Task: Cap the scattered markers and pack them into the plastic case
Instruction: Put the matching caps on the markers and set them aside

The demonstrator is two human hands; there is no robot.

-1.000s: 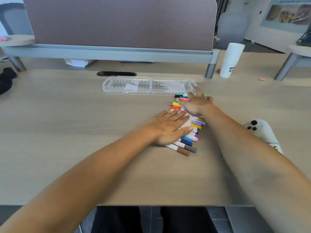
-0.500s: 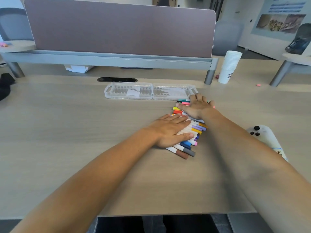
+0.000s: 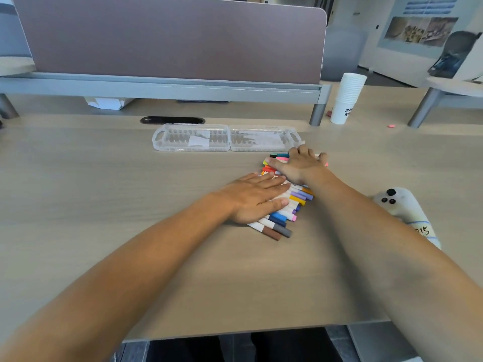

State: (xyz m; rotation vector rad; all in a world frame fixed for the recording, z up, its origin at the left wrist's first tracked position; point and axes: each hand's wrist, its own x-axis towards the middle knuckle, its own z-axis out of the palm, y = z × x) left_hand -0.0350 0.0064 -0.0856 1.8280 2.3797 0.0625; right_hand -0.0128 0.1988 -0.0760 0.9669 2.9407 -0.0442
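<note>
Your left hand (image 3: 251,197) and right hand (image 3: 300,165) lie flat with fingers straight, gripping nothing. They press the row of markers (image 3: 287,215) onto the desk (image 3: 104,205), well in from its near edge. The plastic case (image 3: 224,138) lies open just beyond, before the partition (image 3: 170,40); paper cups (image 3: 347,97) stand at the far right.

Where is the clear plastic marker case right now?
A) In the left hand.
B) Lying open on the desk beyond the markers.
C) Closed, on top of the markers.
B: the clear plastic case lies opened flat on the wooden desk beyond the row of coloured markers, on which the left hand and right hand rest.
</note>
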